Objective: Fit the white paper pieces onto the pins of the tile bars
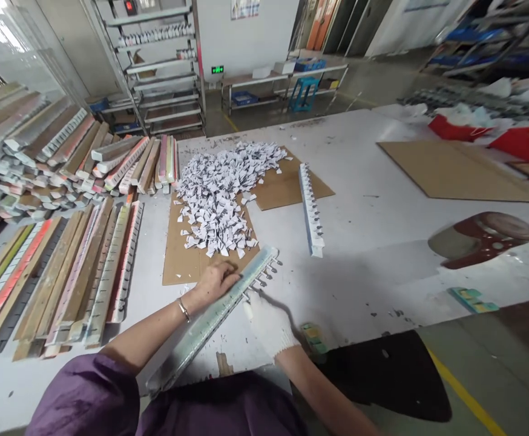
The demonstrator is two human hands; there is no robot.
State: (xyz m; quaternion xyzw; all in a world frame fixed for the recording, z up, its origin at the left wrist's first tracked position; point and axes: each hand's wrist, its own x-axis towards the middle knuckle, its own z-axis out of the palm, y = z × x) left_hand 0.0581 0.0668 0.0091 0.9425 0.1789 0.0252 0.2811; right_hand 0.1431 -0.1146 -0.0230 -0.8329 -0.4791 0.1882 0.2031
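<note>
My left hand (216, 280), bare with a bracelet at the wrist, presses down on a long pale strip (201, 327) that lies diagonally across the white table (382, 242). Small metal clips (264, 275) stick out along the strip's right edge. My right hand (267, 321) wears a white glove and pinches at the clips on that edge. A heap of small white paper pieces (223, 188) sits on brown cardboard (183, 260) just beyond the strip. A second strip with clips (310, 209) lies to the right of the heap.
Stacks of long strips (55, 151) fill the left of the table, with more laid flat (65, 278). A large cardboard sheet (459, 172) lies far right, near red bags (455, 128). A dark red stool (482, 237) and metal shelving (164, 66) stand beyond.
</note>
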